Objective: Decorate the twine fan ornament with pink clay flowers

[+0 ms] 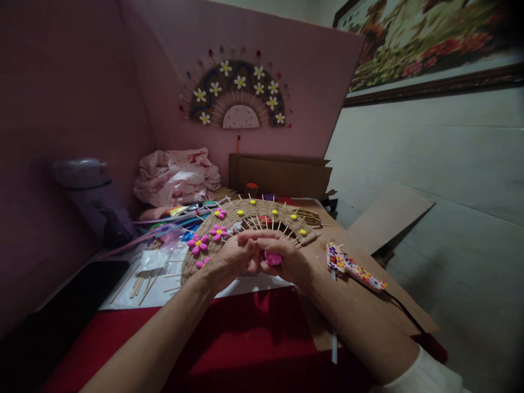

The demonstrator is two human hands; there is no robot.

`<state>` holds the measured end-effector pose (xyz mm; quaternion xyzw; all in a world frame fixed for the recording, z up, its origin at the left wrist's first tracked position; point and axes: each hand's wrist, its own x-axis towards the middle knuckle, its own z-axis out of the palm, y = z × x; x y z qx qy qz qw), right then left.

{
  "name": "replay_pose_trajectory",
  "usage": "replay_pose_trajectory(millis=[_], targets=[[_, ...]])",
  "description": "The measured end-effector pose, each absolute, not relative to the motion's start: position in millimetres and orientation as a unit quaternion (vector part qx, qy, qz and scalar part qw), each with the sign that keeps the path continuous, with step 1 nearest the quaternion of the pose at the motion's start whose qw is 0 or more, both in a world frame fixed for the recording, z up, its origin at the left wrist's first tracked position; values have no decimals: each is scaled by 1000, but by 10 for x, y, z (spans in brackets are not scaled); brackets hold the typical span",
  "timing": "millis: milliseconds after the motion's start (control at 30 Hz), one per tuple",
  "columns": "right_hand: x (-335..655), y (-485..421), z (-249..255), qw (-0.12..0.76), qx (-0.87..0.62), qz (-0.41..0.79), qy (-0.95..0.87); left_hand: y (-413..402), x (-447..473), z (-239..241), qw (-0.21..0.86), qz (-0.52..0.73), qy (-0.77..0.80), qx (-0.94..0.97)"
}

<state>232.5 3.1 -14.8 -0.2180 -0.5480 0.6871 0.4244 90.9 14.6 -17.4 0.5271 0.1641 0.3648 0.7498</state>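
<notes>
My left hand (232, 256) and my right hand (286, 257) meet over the table, fingers curled together around a small lump of pink clay (272, 258). Just behind them lies a half-round woven twine fan (213, 229) with wooden sticks as ribs. Pink clay flowers (198, 243) with yellow centres sit on its left part, and yellow dots (274, 212) run along its arc. My right hand pinches the pink clay; my left fingers press against it from the other side.
A flower-patterned glue gun (355, 268) with a black cord lies on cardboard (368, 305) to the right. A finished flowered fan (237, 93) hangs on the pink board. Pink cloth (176, 177), a cardboard box (282, 174), loose sticks (141, 284) and plastic bags lie left.
</notes>
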Motion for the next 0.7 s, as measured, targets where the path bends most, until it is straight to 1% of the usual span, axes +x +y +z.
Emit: replay_pose_trajectory(millis=[300,567,700], targets=[[2335,16,-174,417,-193,669,-584,106,911,-156,749,359,215,514],[2324,-2,-137,407,-197,676,-582,143,908,-210,746,348,189,536],[2337,-12,-132,388,-199,668,-603,164,876,-231,755,351,174,526]])
